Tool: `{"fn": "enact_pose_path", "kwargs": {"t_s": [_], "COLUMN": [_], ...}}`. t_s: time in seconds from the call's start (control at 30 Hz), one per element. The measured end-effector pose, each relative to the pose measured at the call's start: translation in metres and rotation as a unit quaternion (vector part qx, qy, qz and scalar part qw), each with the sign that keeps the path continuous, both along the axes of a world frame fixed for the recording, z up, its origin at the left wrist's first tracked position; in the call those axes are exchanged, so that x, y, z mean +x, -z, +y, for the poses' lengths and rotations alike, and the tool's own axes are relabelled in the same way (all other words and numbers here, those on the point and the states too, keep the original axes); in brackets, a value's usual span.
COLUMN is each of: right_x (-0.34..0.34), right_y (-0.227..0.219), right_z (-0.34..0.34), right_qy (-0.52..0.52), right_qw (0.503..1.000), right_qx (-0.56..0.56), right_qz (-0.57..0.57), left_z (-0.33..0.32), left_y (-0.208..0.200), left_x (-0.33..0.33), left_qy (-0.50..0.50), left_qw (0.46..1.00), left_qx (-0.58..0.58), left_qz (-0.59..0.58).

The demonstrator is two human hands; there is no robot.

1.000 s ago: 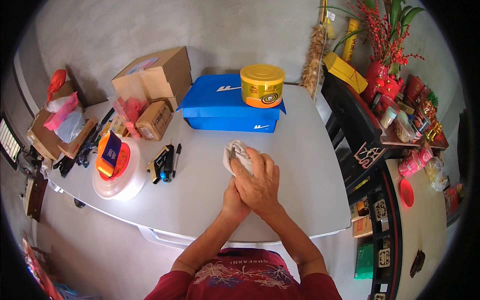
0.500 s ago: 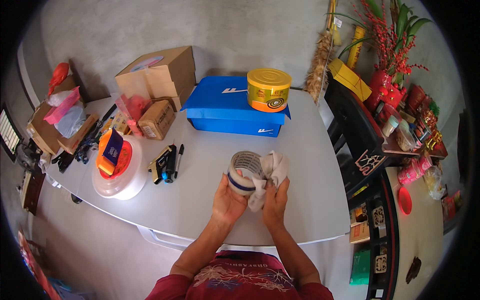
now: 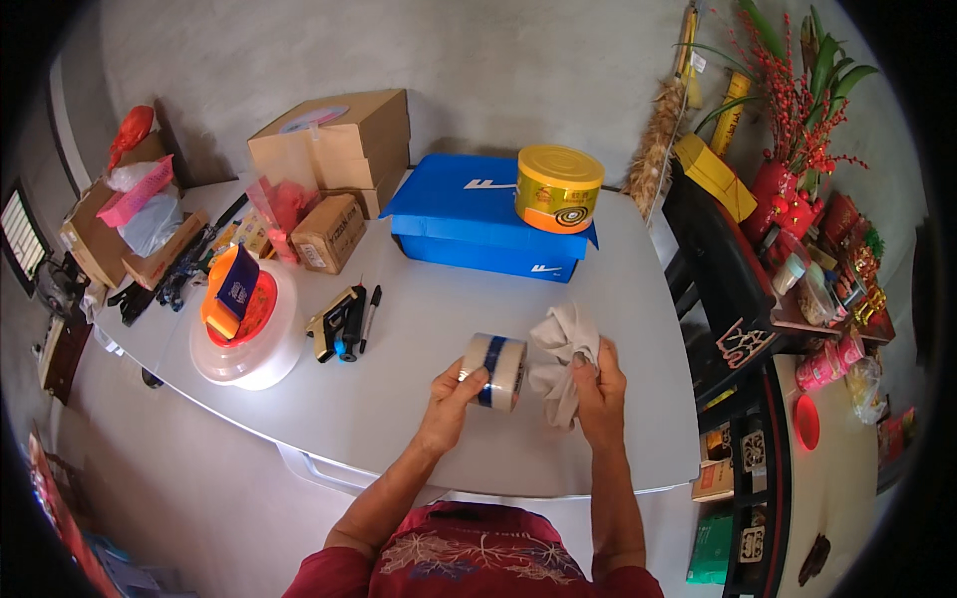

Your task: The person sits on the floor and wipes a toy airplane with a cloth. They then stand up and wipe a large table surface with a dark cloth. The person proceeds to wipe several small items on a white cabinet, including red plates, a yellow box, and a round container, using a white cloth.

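My left hand (image 3: pixel 449 407) grips a wide roll of packing tape (image 3: pixel 506 375), clear to whitish with a dark blue band. The roll is held on its side above the table, the thumb pressed on its outer face. Just right of it, my right hand (image 3: pixel 601 397) clasps a crumpled light grey cloth (image 3: pixel 561 354), thumb on top. A small gap parts the cloth from the tape. The fingers behind the cloth are partly hidden.
On the grey table (image 3: pixel 429 299) stand a blue shoebox (image 3: pixel 478 239) topped by a yellow-lidded tin (image 3: pixel 558 189), cardboard boxes (image 3: pixel 374 140), a white round container (image 3: pixel 264 364), and a gold-black tool (image 3: pixel 334 324) beside a black marker (image 3: pixel 371 317). A dark chair (image 3: pixel 723 239) adjoins the right edge.
The tape roll has turned from its open end facing up onto its side. My right hand has moved right with the cloth, away from the roll. The view has shifted slightly.
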State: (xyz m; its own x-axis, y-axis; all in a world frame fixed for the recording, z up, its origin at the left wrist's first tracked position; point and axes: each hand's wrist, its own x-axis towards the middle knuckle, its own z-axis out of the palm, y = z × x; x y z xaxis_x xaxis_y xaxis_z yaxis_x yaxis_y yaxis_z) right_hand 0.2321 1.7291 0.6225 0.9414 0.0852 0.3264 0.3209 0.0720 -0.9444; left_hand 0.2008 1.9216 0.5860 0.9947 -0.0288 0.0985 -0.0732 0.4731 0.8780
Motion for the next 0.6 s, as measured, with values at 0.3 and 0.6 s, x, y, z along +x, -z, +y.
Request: {"fn": "enact_pose_path", "kwargs": {"t_s": [0.3, 0.6], "right_x": [0.009, 0.034], "right_y": [-0.003, 0.068], "right_z": [0.024, -0.002], "right_qy": [0.05, -0.226], "right_qw": [0.901, 0.945], "right_qx": [-0.367, 0.067], "right_qz": [-0.227, 0.228], "left_z": [-0.012, -0.011], "left_y": [0.008, -0.002], "left_x": [-0.012, -0.005], "left_qy": [0.008, -0.158], "left_qw": [0.968, 0.964], "left_qx": [0.244, 0.188], "left_qz": [-0.061, -0.104]}}
